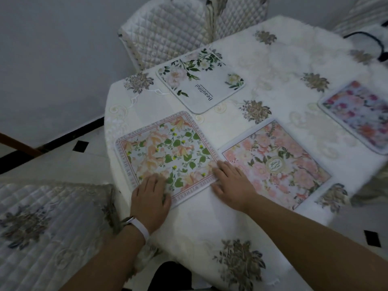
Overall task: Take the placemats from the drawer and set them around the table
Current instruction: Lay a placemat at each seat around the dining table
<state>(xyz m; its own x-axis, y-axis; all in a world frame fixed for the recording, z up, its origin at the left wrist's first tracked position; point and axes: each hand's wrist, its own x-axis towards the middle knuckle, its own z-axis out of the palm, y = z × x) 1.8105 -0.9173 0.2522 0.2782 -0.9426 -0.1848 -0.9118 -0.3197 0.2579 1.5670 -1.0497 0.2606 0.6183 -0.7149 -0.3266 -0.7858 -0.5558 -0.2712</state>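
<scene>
Pressing flat, fingers straight and gripping nothing, the left hand [150, 196] and right hand [231, 181] should smooth the square peach-and-green floral fabric placemat [168, 152] from 6 toward 12 o'clock.

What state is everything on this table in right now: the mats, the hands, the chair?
Green-leaf, orange-flower placemat with lettered border: flat, both hands on its near edge.
Pink floral placemat with round emblem: flat, untouched.
White rose-printed "Beautiful" placemat: flat, beside the quilted white chair.
Purple-pink floral placemat: flat, partly out of frame.
Left hand: fingers straight, pressing the green-leaf mat.
Right hand: fingers straight, pressing its corner.
</scene>
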